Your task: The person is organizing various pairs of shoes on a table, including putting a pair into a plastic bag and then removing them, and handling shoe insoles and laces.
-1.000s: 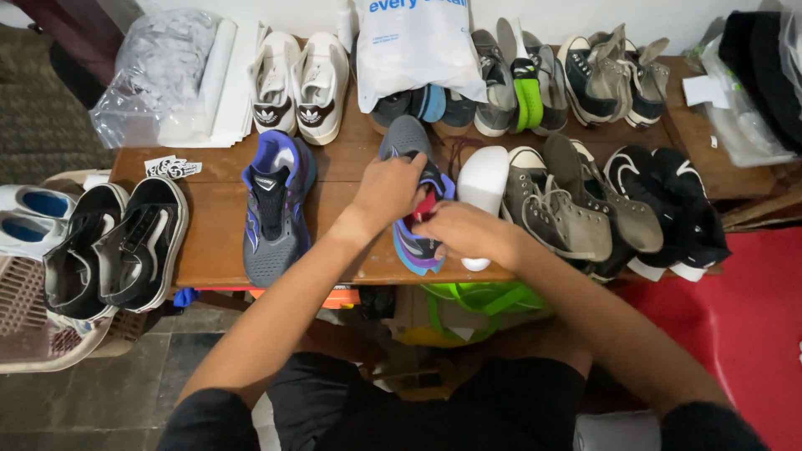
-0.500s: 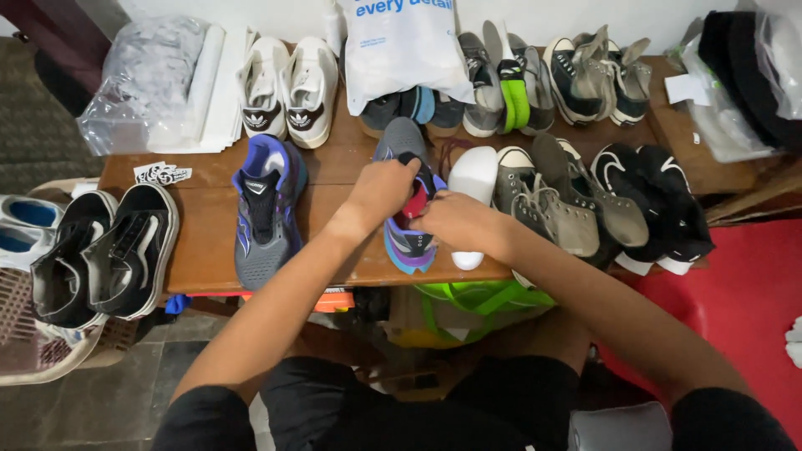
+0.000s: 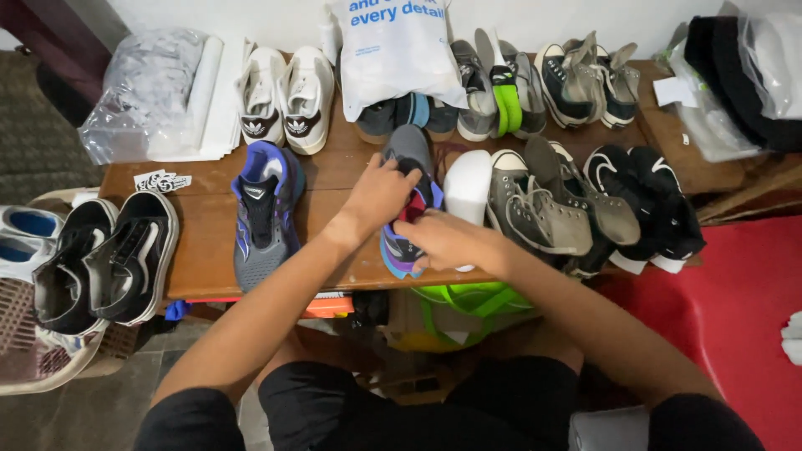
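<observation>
I'm seeing both hands, left hand [image 3: 380,194] and right hand [image 3: 447,240], fingers grasping one grey-purple sneaker [image 3: 407,209] | its one mate [image 3: 263,213] is lying left of it on the worktop [image 3: 200,250]

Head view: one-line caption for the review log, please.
Both hands, left hand and right hand, work on a grey-purple running shoe on a wooden table crowded with sneakers.

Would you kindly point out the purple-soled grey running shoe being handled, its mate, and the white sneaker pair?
Purple-soled grey running shoe [image 3: 399,250], head view, heel sole.
Matching grey and purple shoe [image 3: 261,219], head view, laces.
White sneaker pair [image 3: 284,96], head view, the right sneaker's inner side.
</observation>
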